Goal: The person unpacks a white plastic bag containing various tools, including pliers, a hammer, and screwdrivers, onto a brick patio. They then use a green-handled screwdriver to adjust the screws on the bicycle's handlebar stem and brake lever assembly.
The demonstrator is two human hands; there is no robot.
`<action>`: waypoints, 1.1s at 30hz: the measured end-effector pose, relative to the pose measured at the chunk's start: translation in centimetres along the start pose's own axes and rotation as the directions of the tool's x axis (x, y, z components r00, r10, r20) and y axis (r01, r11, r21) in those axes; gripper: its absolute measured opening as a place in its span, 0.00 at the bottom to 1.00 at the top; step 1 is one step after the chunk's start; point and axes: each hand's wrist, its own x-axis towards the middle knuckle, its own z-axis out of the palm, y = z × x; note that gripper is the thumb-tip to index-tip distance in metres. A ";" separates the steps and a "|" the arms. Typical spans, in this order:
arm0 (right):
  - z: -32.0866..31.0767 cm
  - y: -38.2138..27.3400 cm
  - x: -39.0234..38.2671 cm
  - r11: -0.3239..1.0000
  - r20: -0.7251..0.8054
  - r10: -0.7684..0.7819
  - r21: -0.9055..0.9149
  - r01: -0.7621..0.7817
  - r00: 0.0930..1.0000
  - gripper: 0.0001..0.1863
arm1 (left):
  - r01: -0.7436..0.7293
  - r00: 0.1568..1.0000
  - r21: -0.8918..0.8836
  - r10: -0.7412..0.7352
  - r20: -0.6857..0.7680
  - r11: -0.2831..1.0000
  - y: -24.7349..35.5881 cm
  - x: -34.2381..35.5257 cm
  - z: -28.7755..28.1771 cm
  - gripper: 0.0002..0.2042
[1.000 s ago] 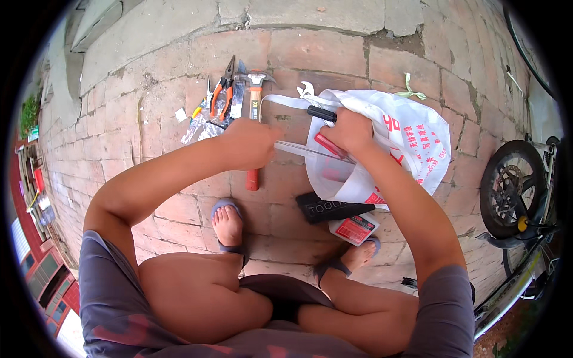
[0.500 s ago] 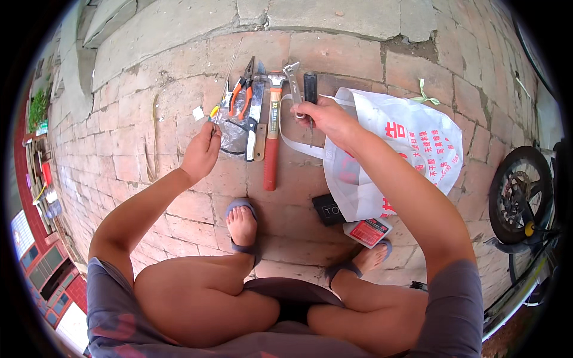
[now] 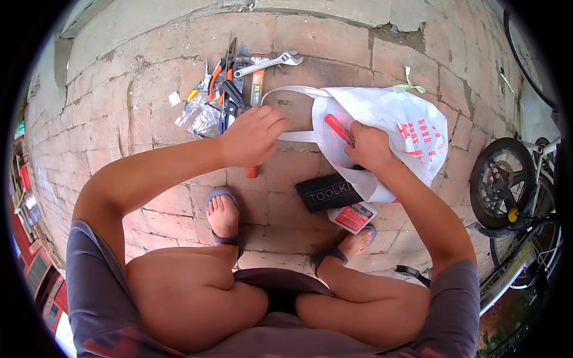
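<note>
My right hand is at the mouth of a white carry bag, its fingers closed at the end of a red-handled tool. The tool's far end is hard to make out. My left hand hovers over the hammer, its fingers loosely bent toward the bag with nothing visible in them. An adjustable wrench lies across the hammer near its head. Left of it are orange-handled pliers and a black-handled tool, partly overlapping. Clear plastic packaging lies beside them.
Close to my right foot are a black case and a red-and-white package. A bicycle wheel stands at the right. A white scrap lies on the brick paving left of the tools.
The wrench and the black-handled tool have left my right hand and lie on the tool pile. My right hand has moved to the bag's mouth; my left has swung right. More of the black case shows.
</note>
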 end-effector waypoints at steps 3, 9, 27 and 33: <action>-2.8 -0.6 -0.5 0.996 0.116 -0.008 0.090 -0.002 0.993 0.16 | -0.071 0.987 0.032 0.066 0.148 0.997 0.3 0.5 3.4 0.17; -7.8 0.1 -1.2 0.623 -0.069 -0.003 0.780 0.055 0.998 0.17 | -0.044 0.932 -0.102 0.078 0.353 0.994 4.4 0.6 4.9 0.17; -5.3 -7.7 1.9 0.735 -0.483 -0.328 0.410 0.541 0.812 0.14 | 0.013 0.814 -0.063 0.026 0.581 0.998 9.5 0.5 2.7 0.23; -7.5 -0.4 -6.4 0.993 0.184 -0.069 -0.081 0.085 0.980 0.15 | -0.242 0.817 0.133 0.128 0.562 0.961 9.9 3.7 -4.3 0.12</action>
